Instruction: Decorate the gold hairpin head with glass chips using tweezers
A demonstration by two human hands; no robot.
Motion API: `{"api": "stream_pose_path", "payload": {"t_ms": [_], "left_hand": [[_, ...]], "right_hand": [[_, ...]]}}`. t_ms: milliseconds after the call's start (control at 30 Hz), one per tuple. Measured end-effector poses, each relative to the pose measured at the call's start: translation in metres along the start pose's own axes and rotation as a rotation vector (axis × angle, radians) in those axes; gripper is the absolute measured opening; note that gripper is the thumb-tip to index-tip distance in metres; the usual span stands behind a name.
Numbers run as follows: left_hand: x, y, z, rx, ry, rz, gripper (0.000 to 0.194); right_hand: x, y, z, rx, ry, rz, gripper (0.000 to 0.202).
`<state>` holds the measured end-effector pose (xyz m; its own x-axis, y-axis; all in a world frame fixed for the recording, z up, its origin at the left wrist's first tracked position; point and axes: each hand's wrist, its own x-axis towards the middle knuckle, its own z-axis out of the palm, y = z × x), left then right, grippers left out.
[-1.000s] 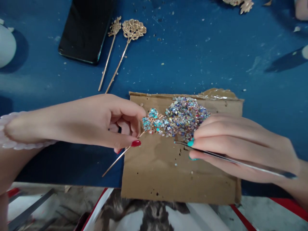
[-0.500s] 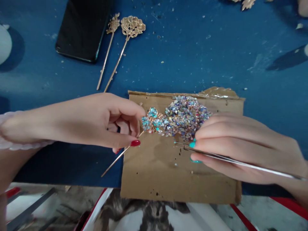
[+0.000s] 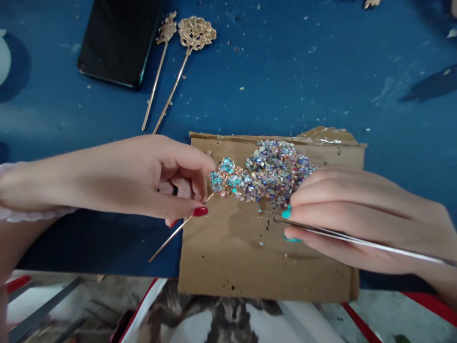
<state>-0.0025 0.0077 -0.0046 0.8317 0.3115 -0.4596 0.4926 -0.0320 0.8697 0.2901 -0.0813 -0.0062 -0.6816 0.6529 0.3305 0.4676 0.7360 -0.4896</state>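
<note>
My left hand holds a gold hairpin by its stem, close to the head, with thumb and fingers pinched. The flower-shaped head carries turquoise chips and lies against the left side of a pile of small multicoloured shell chips. My right hand is closed around metal tweezers, whose tips point left, just below the pile. A tiny turquoise bit shows at one tip. Pile and hairpin head are over a piece of cardboard.
A black phone lies at the upper left of the blue table. Beside it are two gold hairpins, one small-headed and one larger. A white round object shows at the left edge. Loose chips dot the table.
The view has shifted slightly, so the phone and hairpins sit a little higher and further left. Both hands keep nearly the same pose and hold the same things.
</note>
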Motion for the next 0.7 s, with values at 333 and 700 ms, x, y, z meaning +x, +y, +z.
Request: {"api": "stream_pose_path", "payload": {"t_ms": [333,700], "left_hand": [[-0.0018,-0.0041,-0.0008,-0.003,-0.003,-0.002,0.009],[-0.0016,-0.0017,0.0002,0.015,0.023,0.025,0.008]], "right_hand": [[0.0014,-0.0015,-0.0028,-0.031,-0.016,0.021,0.004],[0.0017,-0.0052,-0.0018,-0.077,-0.012,0.035,0.005]]}}
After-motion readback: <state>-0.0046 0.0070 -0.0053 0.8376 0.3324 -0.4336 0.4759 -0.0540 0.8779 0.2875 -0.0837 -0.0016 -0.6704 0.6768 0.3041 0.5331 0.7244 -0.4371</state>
